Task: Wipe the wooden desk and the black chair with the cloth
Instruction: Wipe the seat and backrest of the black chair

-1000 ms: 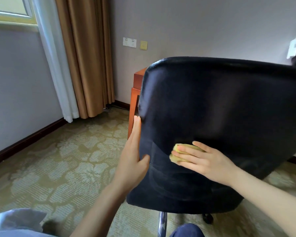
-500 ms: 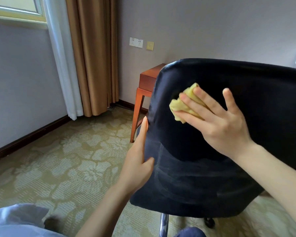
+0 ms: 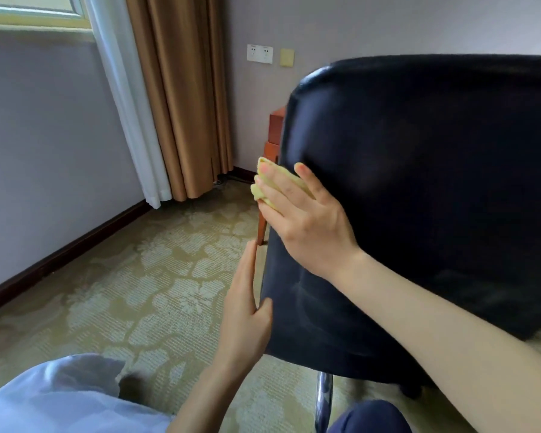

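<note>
The back of the black chair (image 3: 434,198) fills the right half of the view, turned toward me. My right hand (image 3: 306,220) presses a small yellow cloth (image 3: 263,182) flat against the chair back's left edge, fingers straight over the cloth. My left hand (image 3: 247,310) steadies the chair's left edge lower down, fingers straight along the side and thumb on the back surface. Only a sliver of the wooden desk (image 3: 274,142) shows behind the chair, with one leg reaching the floor.
A patterned carpet (image 3: 132,292) covers the floor to the left. Brown curtains (image 3: 185,98) and a white sheer hang in the corner by the window. Wall sockets (image 3: 260,53) sit above the desk. The chair's chrome post (image 3: 324,398) stands below its back.
My right hand has slid the cloth from the upper part of the chair back down and left to its left edge. My left hand keeps its hold on the edge.
</note>
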